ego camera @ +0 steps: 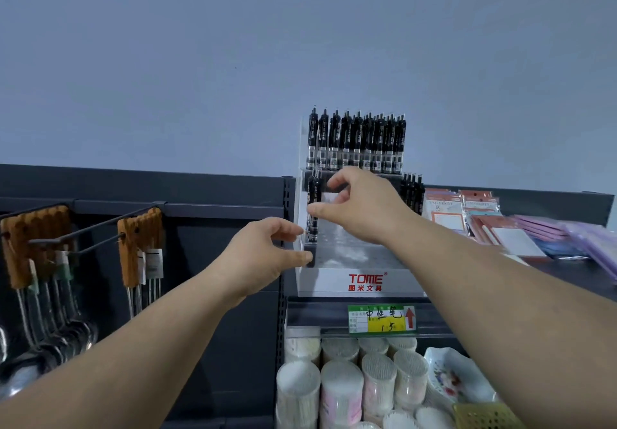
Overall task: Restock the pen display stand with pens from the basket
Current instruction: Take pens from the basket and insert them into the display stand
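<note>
Where pens (357, 141) line clear stand (329, 282) — slim, black

I see a dark shelf (564, 273) running under both my hands. Directly on it, between my left hand (263, 255) and right hand (360, 205), stands a white-based pen stand (334, 281). To the right of my right forearm lie packets of notepads (480, 218) and purple packets (587, 238), crowded together. A price label (382, 320) sits on the shelf's front edge, below my right wrist.
</note>
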